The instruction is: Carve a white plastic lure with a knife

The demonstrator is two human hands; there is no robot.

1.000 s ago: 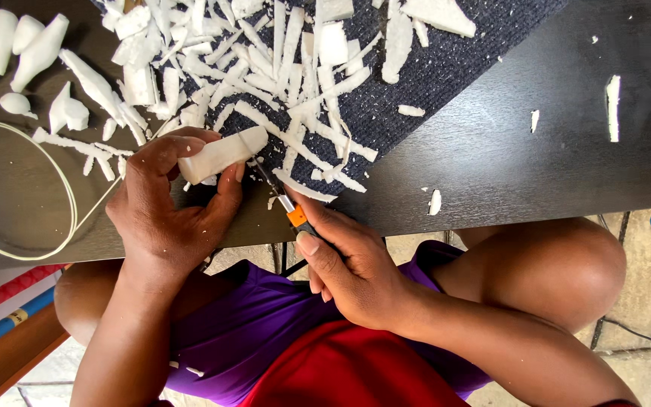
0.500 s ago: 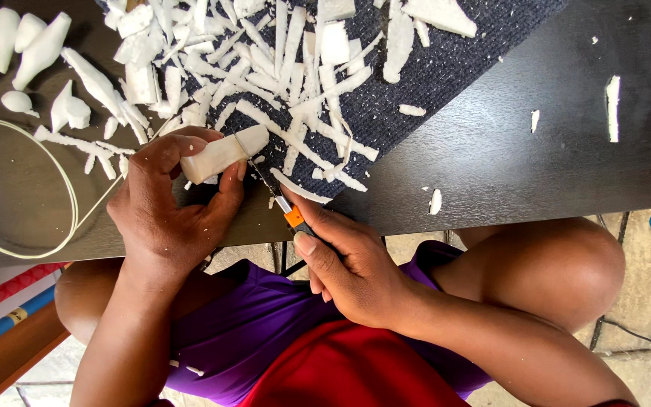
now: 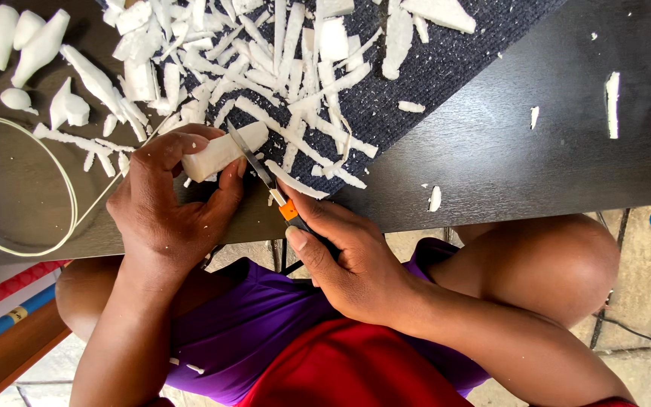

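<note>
Item, carving in hand: we are gripping a white block (image 3: 224, 151) in our left hand (image 3: 167, 207), fingers curled around it, just above the near edge of the dark table (image 3: 506, 151). Our right hand (image 3: 348, 260) is closing around a craft knife (image 3: 265, 177), whose blade is touching the block. White shavings (image 3: 280, 68) are lying across a dark mat (image 3: 446, 68); a white loop (image 3: 16, 188) is resting at the left.

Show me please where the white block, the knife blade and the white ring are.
white block (image 3: 220, 153): head view, middle of its side.
knife blade (image 3: 250, 157): head view, mid-blade.
white ring (image 3: 67, 188): head view, right rim.
</note>
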